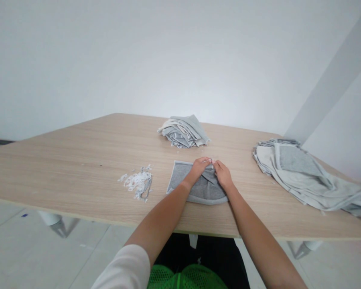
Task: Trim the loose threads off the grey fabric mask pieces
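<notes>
A small grey cloth (183,180) lies flat on the wooden table (78,168) in front of me. My left hand (198,167) and my right hand (222,174) rest on its far right part, side by side. The fingers of both are curled and pinch the cloth's far edge, where a fold of fabric bunches up between them.
A folded stack of grey and cream cloths (183,131) sits further back on the table. A loose pile of grey cloths (307,174) spreads along the right side. A small heap of white and grey scraps (137,181) lies to the left of the cloth. A green mesh item (186,277) is below the table edge.
</notes>
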`<action>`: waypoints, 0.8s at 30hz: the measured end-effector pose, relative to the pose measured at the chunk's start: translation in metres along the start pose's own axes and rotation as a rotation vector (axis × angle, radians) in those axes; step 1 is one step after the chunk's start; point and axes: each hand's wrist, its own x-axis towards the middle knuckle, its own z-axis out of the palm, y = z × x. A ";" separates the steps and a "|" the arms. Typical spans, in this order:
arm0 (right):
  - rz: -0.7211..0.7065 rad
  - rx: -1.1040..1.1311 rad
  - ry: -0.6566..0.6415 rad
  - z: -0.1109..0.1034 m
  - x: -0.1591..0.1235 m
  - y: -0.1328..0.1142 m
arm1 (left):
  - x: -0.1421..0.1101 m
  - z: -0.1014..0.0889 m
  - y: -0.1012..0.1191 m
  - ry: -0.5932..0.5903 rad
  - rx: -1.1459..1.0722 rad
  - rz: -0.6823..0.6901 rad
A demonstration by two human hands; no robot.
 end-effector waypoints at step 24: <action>0.033 0.088 0.011 0.005 0.006 0.006 | 0.000 0.000 0.001 -0.003 -0.024 -0.009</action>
